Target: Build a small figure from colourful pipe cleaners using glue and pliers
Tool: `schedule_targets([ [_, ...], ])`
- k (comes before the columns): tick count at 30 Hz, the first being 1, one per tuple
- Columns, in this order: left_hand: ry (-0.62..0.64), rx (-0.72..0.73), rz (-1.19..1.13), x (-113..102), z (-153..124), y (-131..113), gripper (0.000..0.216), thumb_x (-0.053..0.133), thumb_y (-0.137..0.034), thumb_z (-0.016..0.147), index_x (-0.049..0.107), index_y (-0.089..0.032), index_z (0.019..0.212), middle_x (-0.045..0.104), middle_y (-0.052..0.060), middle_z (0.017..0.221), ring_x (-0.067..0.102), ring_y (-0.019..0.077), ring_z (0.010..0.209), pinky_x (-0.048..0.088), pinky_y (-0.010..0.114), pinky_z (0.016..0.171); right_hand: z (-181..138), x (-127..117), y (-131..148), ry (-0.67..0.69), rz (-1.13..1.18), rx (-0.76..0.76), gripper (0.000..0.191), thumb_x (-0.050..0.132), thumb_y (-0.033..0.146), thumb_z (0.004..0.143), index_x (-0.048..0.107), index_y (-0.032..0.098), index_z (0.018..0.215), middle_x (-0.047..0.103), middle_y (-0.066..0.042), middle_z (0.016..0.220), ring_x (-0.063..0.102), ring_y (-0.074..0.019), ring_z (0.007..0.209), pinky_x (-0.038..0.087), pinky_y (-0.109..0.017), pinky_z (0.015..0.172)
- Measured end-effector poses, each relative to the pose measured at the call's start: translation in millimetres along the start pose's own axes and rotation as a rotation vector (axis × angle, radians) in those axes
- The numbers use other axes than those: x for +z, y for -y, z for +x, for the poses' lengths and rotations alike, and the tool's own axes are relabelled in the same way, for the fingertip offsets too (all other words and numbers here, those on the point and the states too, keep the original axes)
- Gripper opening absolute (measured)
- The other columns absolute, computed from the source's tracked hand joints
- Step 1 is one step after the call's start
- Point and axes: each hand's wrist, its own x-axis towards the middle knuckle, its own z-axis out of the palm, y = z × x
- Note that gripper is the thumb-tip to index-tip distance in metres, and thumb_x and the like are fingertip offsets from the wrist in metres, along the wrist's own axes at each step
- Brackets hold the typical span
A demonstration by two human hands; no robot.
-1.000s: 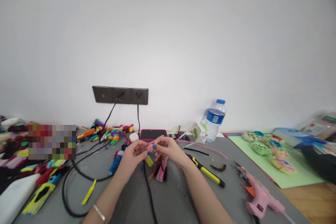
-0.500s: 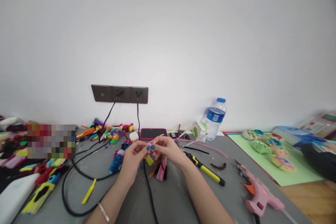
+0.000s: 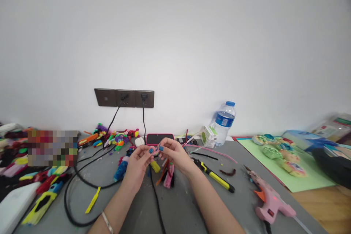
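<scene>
A small pink piece [image 3: 155, 149], seemingly a bit of pipe cleaner, is pinched between my two hands above the grey table. My left hand [image 3: 138, 164] grips one side with thumb and forefinger. From the other side, my right hand [image 3: 175, 155] pinches it too, fingertips close to the left ones. Fingers cover much of the piece. Under the right hand lie a pink, black and orange bundle of pipe cleaners [image 3: 169, 177] and a yellow tuft [image 3: 155, 166]. A blue fuzzy bundle [image 3: 120, 170] lies beside the left wrist.
Right of my hands are yellow-black pliers [image 3: 216, 180], a brown pipe cleaner [image 3: 228, 173] and a pink glue gun [image 3: 274, 199]. A water bottle [image 3: 225, 122], small box [image 3: 208, 137] and phone [image 3: 159, 139] stand or lie by the wall. Black cables [image 3: 67, 201] loop at left.
My fingertips have shifted slightly apart, and more of the pink piece shows between them. My right forefinger has risen a little. Nothing on the table has moved.
</scene>
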Motion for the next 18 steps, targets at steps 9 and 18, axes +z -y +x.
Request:
schedule_targets([
  [9,0.054,-0.061,0.003,3.1,-3.7,-3.5,0.028,0.087,-0.025,0.057,0.068,-0.014,0.074,0.066,-0.002,0.071,0.059,0.0052,0.055,0.051,0.014,0.054,-5.5,1.9,9.7,0.068,0.125,0.068,0.027,0.082,0.033,0.066,0.063,0.016,0.075,0.060,0.001,0.078,0.053,-0.0075,0.063,0.041,-0.019,0.059],
  [18,0.042,-0.119,-0.051,10.2,-10.2,-6.2,0.033,0.090,-0.026,0.050,0.065,-0.014,0.068,0.066,-0.003,0.066,0.058,0.0046,0.052,0.049,0.014,0.052,-6.2,-2.9,9.2,0.088,0.102,0.126,0.030,0.083,0.035,0.065,0.061,0.018,0.075,0.057,0.002,0.069,0.049,-0.0084,0.060,0.038,-0.020,0.056],
])
